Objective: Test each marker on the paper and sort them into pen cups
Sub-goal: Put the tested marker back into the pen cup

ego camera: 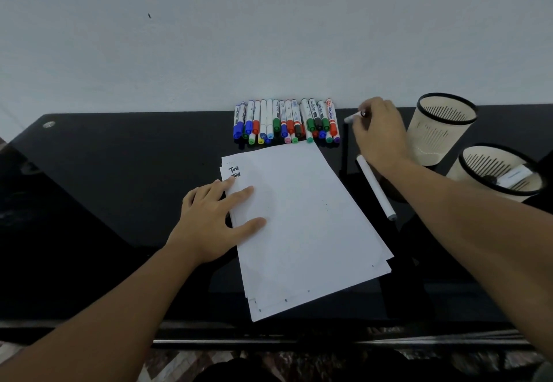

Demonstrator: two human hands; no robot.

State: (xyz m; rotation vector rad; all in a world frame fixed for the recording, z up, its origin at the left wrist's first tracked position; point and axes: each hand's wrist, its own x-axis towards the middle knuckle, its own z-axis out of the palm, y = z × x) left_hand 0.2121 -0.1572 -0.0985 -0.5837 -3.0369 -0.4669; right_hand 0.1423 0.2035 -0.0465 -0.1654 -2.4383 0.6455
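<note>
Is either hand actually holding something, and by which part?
The right hand pinches a marker near one end. The left hand only presses flat on the paper.

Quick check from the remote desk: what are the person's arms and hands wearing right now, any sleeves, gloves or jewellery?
Both forearms are bare, with no sleeves in view. The left hand and right hand wear no gloves, and no watch, ring or wristband shows.

Open desk to nine o'clock, crowded from twelve to three.

Bare black desk (104,202) lies open left of the paper stack (302,226). At twelve the marker row (285,122) lines the wall (269,37). At two, the narrow strip between paper and the two pen cups (443,127) holds a loose white marker (376,187) and the right hand (380,133); the left hand (215,217) covers the stack's left edge.
</note>
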